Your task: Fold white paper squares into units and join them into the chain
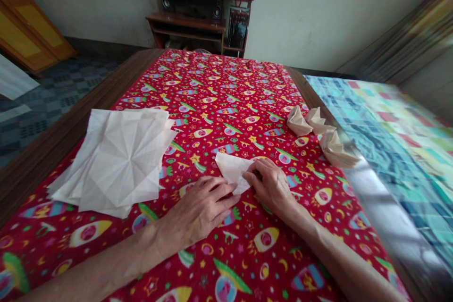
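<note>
A small piece of folded white paper (231,166) lies on the red patterned cloth in front of me, a pointed corner at its upper left. My left hand (205,205) rests low on the cloth, its fingertips holding the paper's lower edge. From the other side my right hand (272,184) grips the paper's right part, with thumb and fingers closed together; that part is partly hidden. To the left lies a stack of creased white paper sheets (129,158), the top one marked with fold lines fanning out from its middle.
Several folded paper pieces with pointed tips (299,121) stand near the table's right edge. The red cloth (226,104) covers most of the dark wooden table (122,75). A bed with a checked cover (385,127) adjoins on the right. A TV stand (187,26) is beyond the table.
</note>
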A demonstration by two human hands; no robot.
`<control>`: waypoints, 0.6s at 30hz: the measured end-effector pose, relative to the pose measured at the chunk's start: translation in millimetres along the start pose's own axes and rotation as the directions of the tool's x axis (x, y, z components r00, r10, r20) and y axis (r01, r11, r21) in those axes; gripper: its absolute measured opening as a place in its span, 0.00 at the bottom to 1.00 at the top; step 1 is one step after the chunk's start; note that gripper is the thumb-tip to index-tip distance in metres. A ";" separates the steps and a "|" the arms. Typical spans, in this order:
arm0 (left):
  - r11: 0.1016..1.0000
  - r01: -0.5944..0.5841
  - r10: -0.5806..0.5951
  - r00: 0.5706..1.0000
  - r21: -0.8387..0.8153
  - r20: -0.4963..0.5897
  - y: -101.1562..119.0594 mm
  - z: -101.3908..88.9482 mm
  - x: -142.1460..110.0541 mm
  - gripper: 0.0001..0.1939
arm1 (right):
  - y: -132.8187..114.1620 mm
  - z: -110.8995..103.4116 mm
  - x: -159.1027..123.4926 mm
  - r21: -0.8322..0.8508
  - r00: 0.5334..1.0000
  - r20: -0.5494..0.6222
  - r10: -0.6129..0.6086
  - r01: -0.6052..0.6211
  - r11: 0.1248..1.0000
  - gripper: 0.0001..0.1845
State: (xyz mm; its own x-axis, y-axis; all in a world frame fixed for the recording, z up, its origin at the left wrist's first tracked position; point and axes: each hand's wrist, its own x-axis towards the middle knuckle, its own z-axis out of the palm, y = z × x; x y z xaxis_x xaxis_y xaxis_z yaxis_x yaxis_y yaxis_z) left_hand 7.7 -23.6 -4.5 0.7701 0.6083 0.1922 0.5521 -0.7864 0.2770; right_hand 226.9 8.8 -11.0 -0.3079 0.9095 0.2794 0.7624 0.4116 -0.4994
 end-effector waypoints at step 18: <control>0.998 -0.032 0.031 0.999 -0.050 -0.013 -1.7 -1.5 3.7 0.16 | -6.7 -7.2 -20.4 -0.157 0.851 0.184 -0.491 0.519 0.841 0.25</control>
State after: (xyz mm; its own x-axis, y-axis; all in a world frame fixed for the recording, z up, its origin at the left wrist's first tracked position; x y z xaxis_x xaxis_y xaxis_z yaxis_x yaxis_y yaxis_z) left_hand 9.0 -19.8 -2.9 0.7825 0.5851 0.2130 0.5107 -0.7988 0.3180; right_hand 232.2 -12.9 -7.4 -0.7412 0.5832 0.3324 0.5702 0.8083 -0.1465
